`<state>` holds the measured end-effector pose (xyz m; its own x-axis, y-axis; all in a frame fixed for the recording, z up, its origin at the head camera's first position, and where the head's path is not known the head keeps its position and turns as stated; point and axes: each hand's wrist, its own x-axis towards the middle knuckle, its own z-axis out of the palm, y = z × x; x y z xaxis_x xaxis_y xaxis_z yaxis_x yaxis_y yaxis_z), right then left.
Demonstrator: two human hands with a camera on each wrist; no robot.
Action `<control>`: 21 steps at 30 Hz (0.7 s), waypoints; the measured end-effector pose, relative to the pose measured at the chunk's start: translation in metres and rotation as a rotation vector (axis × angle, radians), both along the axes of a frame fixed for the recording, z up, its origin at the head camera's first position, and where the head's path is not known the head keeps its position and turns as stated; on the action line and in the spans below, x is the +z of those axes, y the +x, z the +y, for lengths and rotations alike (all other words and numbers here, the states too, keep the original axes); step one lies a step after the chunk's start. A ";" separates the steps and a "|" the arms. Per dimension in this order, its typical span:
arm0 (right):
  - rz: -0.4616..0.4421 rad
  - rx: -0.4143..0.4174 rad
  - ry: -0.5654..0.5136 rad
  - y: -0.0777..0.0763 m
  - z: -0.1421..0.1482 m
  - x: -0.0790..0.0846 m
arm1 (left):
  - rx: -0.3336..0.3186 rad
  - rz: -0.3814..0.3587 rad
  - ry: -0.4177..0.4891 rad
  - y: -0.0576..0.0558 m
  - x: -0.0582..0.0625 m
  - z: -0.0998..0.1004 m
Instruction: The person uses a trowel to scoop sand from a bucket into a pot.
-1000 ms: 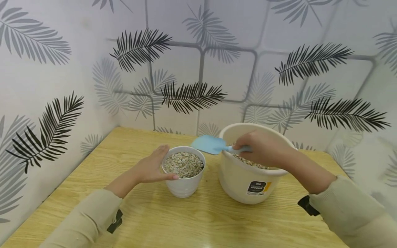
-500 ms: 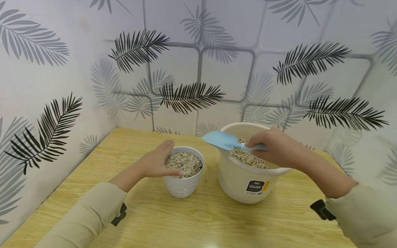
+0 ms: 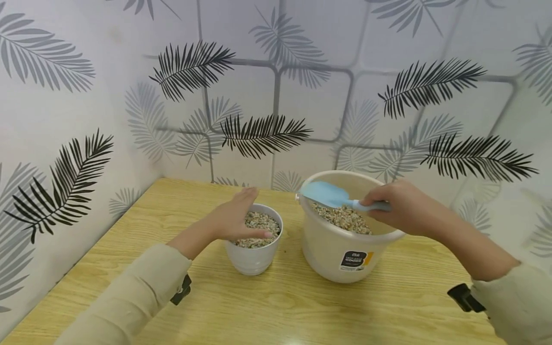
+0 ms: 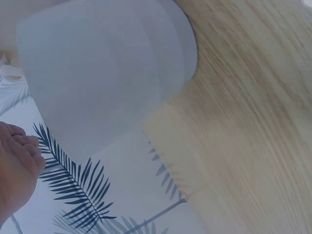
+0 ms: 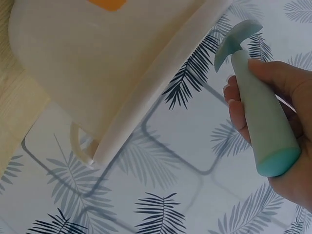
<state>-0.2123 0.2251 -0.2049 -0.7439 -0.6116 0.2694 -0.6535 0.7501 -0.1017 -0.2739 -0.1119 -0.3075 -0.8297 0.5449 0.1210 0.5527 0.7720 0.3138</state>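
Note:
My right hand (image 3: pixel 407 208) grips the handle of a light blue garden trowel (image 3: pixel 325 193). The trowel's blade is over the left part of a cream bucket (image 3: pixel 323 251), which holds mixed tan gravel (image 3: pixel 345 219). In the right wrist view, fingers and thumb wrap the trowel's thick handle (image 5: pixel 268 114) above the bucket rim. My left hand (image 3: pixel 228 220) is spread over the left side of a small white pot (image 3: pixel 252 258), nearly full of similar gravel (image 3: pixel 263 223). Whether it touches the pot is unclear. The left wrist view shows the pot's side (image 4: pixel 107 68) and the curved fingers (image 4: pixel 22 148).
Both containers stand on a light wood-grain table (image 3: pixel 276 306), the bucket right of the pot with a narrow gap between. Behind the table rises a wall (image 3: pixel 315 105) with a leaf pattern. A small handle (image 5: pixel 80 146) sticks out from the bucket's side.
My right hand has carried the trowel rightward, from between the pot and bucket to over the bucket. My left hand has shifted right, further over the pot.

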 end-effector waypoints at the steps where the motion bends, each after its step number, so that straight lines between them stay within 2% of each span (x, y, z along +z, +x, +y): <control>1: -0.007 -0.005 -0.002 0.000 0.002 -0.001 | -0.002 -0.002 -0.001 0.000 0.001 0.003; 5: -0.007 -0.021 0.011 0.000 0.009 -0.004 | -0.015 -0.001 -0.001 -0.001 0.005 0.014; 13: 0.022 0.005 0.041 -0.003 0.022 -0.014 | -0.042 -0.009 -0.004 -0.001 0.010 0.034; 19: 0.007 0.030 0.057 -0.008 0.029 -0.018 | -0.019 -0.013 -0.030 -0.001 0.014 0.046; 21: -0.023 0.023 0.065 -0.010 0.030 -0.018 | -0.012 -0.014 -0.034 -0.001 0.015 0.050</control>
<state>-0.2223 0.2555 -0.2225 -0.7347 -0.6445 0.2118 -0.6690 0.7401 -0.0686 -0.2752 -0.0618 -0.2928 -0.8248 0.5582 0.0900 0.5574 0.7760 0.2952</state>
